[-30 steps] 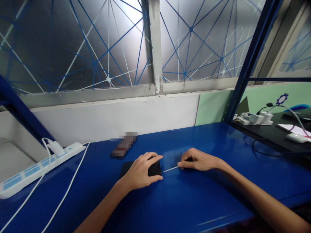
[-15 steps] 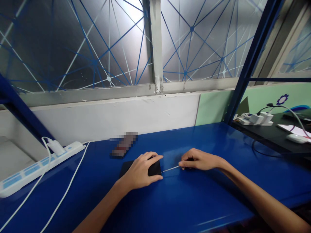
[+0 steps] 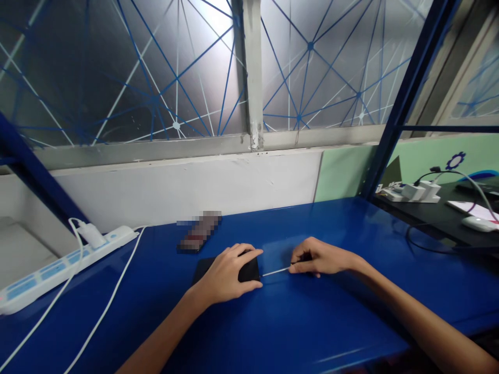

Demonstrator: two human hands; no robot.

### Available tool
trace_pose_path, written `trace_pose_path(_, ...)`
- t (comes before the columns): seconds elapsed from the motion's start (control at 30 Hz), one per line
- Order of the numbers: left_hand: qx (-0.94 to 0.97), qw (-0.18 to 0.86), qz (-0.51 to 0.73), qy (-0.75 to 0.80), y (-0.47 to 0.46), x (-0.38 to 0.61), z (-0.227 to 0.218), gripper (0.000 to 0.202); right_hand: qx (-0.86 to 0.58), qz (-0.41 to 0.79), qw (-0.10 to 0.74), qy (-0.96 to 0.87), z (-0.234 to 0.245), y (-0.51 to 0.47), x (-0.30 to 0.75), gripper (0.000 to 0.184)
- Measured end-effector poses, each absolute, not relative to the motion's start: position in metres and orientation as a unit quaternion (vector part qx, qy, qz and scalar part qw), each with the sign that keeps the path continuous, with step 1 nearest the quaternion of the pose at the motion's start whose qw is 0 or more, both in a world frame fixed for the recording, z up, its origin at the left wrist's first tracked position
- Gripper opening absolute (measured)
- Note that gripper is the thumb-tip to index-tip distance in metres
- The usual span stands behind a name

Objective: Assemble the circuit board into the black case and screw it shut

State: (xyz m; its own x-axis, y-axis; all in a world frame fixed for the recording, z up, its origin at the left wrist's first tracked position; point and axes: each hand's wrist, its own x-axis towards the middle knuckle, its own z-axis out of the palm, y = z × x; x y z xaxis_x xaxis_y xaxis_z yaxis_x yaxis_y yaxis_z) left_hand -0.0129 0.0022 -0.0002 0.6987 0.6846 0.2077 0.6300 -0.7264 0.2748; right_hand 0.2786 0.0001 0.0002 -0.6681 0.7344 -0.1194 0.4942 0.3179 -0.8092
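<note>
A black flat box-like object (image 3: 248, 271) lies on the blue table, and its exact kind is unclear. My left hand (image 3: 230, 272) rests over it, thumb and fingers around its near and far sides by the right end. Between the thumb and fingertips of my right hand (image 3: 312, 257) is a thin whitish stick (image 3: 276, 271). It points left, its tip close to the right end of the black object. Contact between the two cannot be made out. My left palm covers much of the black object.
Behind my left hand lies a pixelated dark phone-like object (image 3: 199, 232). A white power strip (image 3: 58, 267) with a plug and white cables (image 3: 117, 285) occupies the left. At right, a black table (image 3: 448, 228) holds another power strip (image 3: 419, 192) and a white mouse (image 3: 479, 224).
The view has shifted very slightly. My right hand's curled lower fingers show a little more beneath the hand. My left hand keeps its place on the black object.
</note>
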Motion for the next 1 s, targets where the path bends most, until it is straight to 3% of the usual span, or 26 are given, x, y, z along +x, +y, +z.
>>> trace_pose_path(0.1,0.917,0.093,0.145,0.359,0.0020,-0.0126,0.0002,0.061,-0.379,0.424,0.135,-0.812,0.0039,-0.0012,0.2765,0.051)
trace_pose_path(0.23,0.920,0.090,0.151,0.351,0.0030,-0.0131,-0.0011,0.061,-0.383,0.415,0.170,-0.808,0.0040,-0.0015,0.2743,0.039)
trace_pose_path(0.33,0.920,0.088,0.151,0.350,0.0039,-0.0136,-0.0025,0.061,-0.409,0.449,0.171,-0.776,0.0002,-0.0004,0.2749,0.047)
trace_pose_path(0.43,0.920,0.088,0.154,0.350,0.0040,-0.0139,-0.0030,0.061,-0.398,0.495,0.143,-0.759,-0.0014,0.0000,0.2760,0.043)
trace_pose_path(0.63,0.919,0.091,0.147,0.355,0.0027,-0.0137,-0.0009,0.062,-0.371,0.419,0.142,-0.816,0.0039,-0.0012,0.2751,0.051)
trace_pose_path(0.77,0.921,0.087,0.150,0.350,0.0030,-0.0133,-0.0011,0.061,-0.383,0.392,0.177,-0.818,0.0028,-0.0016,0.2734,0.038)
trace_pose_path(0.87,0.920,0.084,0.151,0.351,0.0034,-0.0131,-0.0021,0.061,-0.409,0.439,0.188,-0.778,-0.0008,-0.0013,0.2732,0.044)
trace_pose_path(1.0,0.920,0.083,0.154,0.351,0.0031,-0.0131,-0.0024,0.062,-0.401,0.487,0.181,-0.755,-0.0009,-0.0017,0.2739,0.039)
